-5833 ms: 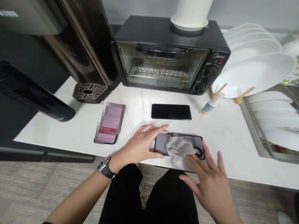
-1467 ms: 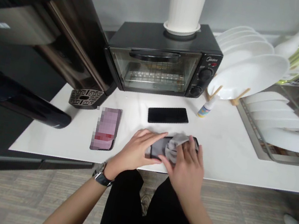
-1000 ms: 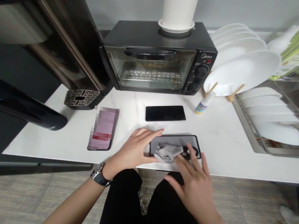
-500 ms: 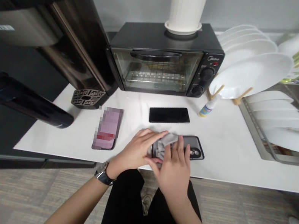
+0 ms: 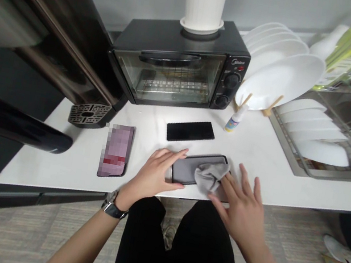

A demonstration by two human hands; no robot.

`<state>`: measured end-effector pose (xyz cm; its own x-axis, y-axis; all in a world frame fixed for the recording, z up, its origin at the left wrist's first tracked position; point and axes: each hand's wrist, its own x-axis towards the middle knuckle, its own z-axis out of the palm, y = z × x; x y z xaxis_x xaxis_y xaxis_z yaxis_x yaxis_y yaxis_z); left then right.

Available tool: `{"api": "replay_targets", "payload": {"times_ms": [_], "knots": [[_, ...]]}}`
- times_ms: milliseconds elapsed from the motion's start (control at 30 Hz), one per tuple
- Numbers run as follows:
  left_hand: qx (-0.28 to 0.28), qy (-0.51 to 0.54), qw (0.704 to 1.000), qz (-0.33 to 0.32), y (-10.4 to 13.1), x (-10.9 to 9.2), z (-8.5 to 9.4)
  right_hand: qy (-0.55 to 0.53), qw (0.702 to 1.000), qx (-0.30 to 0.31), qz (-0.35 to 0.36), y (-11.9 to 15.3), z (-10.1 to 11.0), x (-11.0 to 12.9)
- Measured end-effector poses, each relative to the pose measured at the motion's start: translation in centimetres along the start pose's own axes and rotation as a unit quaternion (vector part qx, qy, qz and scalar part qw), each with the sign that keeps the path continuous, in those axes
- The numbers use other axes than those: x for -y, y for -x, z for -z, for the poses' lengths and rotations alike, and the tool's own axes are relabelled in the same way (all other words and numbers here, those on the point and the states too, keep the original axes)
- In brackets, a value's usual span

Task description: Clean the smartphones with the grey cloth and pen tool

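A dark-rimmed phone case [image 5: 185, 171] with a grey inner face lies near the counter's front edge. My left hand [image 5: 156, 171] grips its left end between thumb and fingers, a watch on the wrist. My right hand [image 5: 239, 206] presses a crumpled grey cloth [image 5: 210, 176] onto the case's right part, thumb and one finger at the cloth, the other fingers spread. The cloth and hand hide the case's right end. Behind the case lies a black phone [image 5: 191, 131]. To the left is another phone [image 5: 117, 151], its face pixelated.
A toaster oven [image 5: 174, 81] bears a white pot [image 5: 204, 0]. A small spray bottle [image 5: 234, 119] stands before racked white plates [image 5: 281, 80]. At right is a sink [image 5: 295, 164] with bowls; at left, a dark machine [image 5: 92, 114] and a black cylinder [image 5: 42, 133].
My right hand has slid right along the case with the cloth, uncovering the case's left and middle. My left hand stays at the left end. The view has shifted slightly.
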<state>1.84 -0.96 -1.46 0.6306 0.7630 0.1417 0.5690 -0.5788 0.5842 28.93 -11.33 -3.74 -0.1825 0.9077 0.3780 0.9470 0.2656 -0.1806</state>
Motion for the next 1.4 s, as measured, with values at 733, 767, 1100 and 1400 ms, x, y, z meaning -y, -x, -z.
{"api": "replay_targets", "payload": {"times_ms": [733, 767, 1100, 1400], "knots": [[-0.004, -0.006, 1.000, 0.015, 0.1, -0.1, -0.1, -0.075, 0.994, 0.045, 0.064, -1.4, 0.3, 1.5], [-0.004, -0.004, 1.000, 0.014, 0.1, 0.0, -0.1, -0.049, 0.997, 0.035, 0.048, -1.2, 0.6, 0.5], [-0.018, 0.009, 1.000, -0.004, -0.1, -0.1, -0.2, 0.030, 0.997, -0.017, -0.066, -5.0, -2.8, 5.5], [-0.019, -0.018, 1.000, 0.003, -0.2, 0.3, -0.3, -0.109, 0.994, 0.028, -0.004, -4.1, -3.8, 10.9]]}}
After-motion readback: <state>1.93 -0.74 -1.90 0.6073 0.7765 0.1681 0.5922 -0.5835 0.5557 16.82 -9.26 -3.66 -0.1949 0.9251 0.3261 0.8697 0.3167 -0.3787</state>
